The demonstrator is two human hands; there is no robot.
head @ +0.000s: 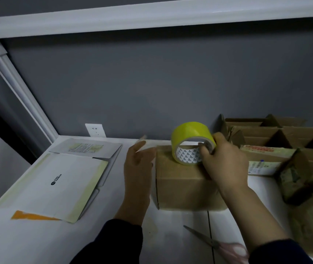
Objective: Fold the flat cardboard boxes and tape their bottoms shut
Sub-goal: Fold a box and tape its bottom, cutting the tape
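A folded brown cardboard box [182,185] stands on the white table [37,242] in the middle of the view. On its top sits a yellow tape roll [189,134] on edge, and my right hand [224,161] grips the roll with fingers through its core. My left hand [138,164] is at the box's left side, pinching the free end of a clear tape strip [146,147] that stretches from the roll across the box top.
Scissors [216,242] with pink handles lie near the front edge. Flat white printed boxes [60,180] lie at the left. Several folded brown boxes [277,134] and a crumpled one [302,180] crowd the right. A grey wall with a socket [95,130] is behind.
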